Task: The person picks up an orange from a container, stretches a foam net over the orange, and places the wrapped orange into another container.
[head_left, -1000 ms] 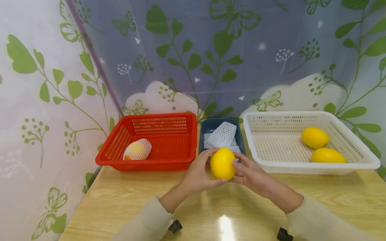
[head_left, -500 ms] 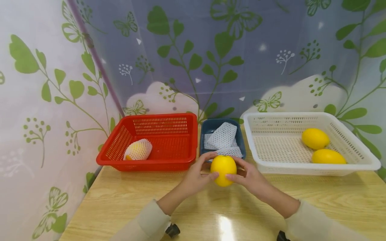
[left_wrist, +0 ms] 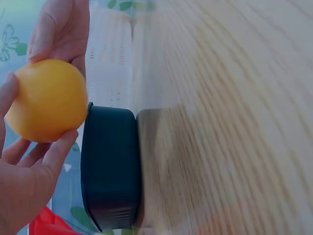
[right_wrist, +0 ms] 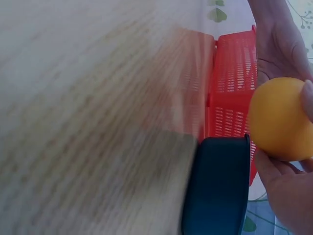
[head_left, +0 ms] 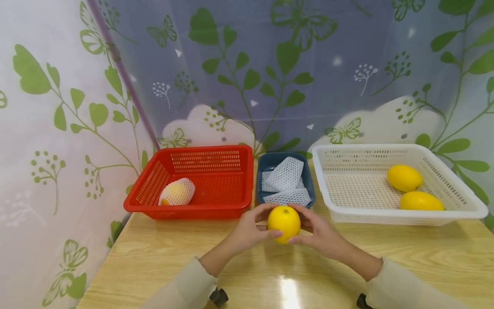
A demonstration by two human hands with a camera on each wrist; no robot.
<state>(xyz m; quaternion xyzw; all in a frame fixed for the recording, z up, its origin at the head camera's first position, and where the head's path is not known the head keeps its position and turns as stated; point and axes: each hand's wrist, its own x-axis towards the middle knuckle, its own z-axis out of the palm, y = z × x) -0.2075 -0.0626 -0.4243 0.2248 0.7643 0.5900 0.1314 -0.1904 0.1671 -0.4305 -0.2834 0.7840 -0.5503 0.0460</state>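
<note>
A smooth yellow fruit point(head_left: 284, 224) is held between both hands in front of the small dark blue bin. Its small stem scar faces up in the head view. My left hand point(head_left: 247, 229) grips its left side, thumb in front and fingers behind. From the other side my right hand point(head_left: 318, 231) grips it the same way, and the thumbs nearly meet at the front. The left wrist view shows the fruit point(left_wrist: 48, 101) raised above the table. Right behind the hands, the dark blue bin point(head_left: 264, 161) holds several white foam net sleeves point(head_left: 285, 174).
At the left stands a red basket point(head_left: 216, 211) with one fruit in a white foam net point(head_left: 177, 192). A white basket point(head_left: 386, 214) at the right holds two yellow fruits point(head_left: 404, 177). All stand on a wooden table point(head_left: 162, 257) against a patterned curtain point(head_left: 239, 64).
Both hands have drawn the yellow fruit slightly down and toward me, away from the bin. It has been turned so its stem scar shows, and the right thumb has come round to its front.
</note>
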